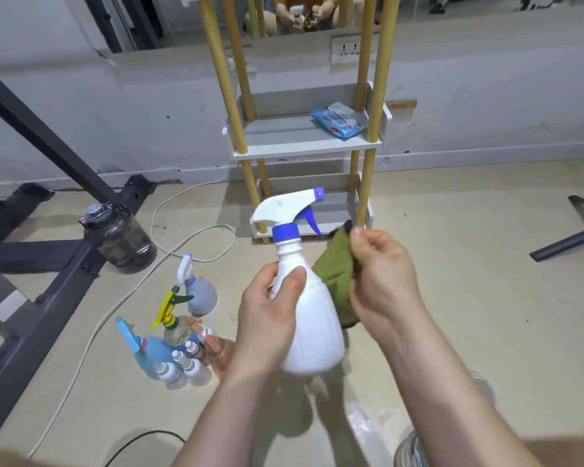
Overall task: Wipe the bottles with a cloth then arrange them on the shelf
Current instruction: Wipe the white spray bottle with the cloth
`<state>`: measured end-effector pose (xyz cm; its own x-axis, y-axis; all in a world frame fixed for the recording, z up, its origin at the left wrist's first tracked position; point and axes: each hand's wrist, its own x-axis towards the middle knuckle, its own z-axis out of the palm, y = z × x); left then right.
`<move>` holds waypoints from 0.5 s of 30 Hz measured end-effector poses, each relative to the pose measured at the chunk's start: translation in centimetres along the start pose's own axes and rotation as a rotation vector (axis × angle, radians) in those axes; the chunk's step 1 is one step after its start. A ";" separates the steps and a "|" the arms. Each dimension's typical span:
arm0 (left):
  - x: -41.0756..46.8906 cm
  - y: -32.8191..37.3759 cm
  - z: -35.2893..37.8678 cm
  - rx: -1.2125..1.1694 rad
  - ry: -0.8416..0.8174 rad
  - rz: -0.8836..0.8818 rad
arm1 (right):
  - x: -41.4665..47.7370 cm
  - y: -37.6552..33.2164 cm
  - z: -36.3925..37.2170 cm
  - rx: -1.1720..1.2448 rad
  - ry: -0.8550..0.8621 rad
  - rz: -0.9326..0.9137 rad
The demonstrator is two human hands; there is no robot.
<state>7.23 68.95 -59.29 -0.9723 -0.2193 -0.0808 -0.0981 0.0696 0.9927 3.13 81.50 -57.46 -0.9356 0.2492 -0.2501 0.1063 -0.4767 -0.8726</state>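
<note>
Head view: one white spray bottle (312,318) held above the floor (469,264) before the shelf (304,146), long axis near upright, nozzle pointing right and away. Left hand (267,325), grip clamped round its shoulder; right hand (381,274), grip pinching one green cloth (334,281) against its right side. Four spray bottles (182,325) and at least three small capped bottles (182,365) cluster at left; bare floor lies to the right.

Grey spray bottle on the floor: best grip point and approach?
Probably take the grey spray bottle by its narrow neck under the trigger head, from above: it stands upright with the top clear, while the yellow-trigger bottle crowds its near side.
</note>
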 end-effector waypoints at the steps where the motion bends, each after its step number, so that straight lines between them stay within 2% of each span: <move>1: 0.2 -0.1 0.4 -0.017 0.049 0.013 | -0.9 0.8 0.2 -0.244 -0.066 -0.077; 2: 0.4 -0.1 0.7 -0.032 0.091 0.022 | -1.4 1.4 0.3 -0.467 -0.109 -0.159; 3: 0.8 -0.3 1.0 -0.037 0.121 0.031 | -1.7 1.7 0.4 -0.593 -0.137 -0.232; 8: 3.1 -1.3 0.7 -0.089 0.278 0.003 | -1.6 2.1 -0.3 -0.869 -0.225 -0.388; 12: 6.4 -1.9 -0.2 -0.002 0.267 0.059 | -0.4 3.5 -1.4 -1.009 -0.267 -0.357; 15: 10.0 -3.2 -1.2 0.042 0.186 0.031 | 1.1 5.0 -2.0 -0.902 -0.195 -0.223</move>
<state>-1.93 65.41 -63.22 -0.9195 -0.3921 -0.0282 -0.0812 0.1192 0.9895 3.29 81.10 -62.98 -0.9968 0.0716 -0.0357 0.0624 0.4161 -0.9072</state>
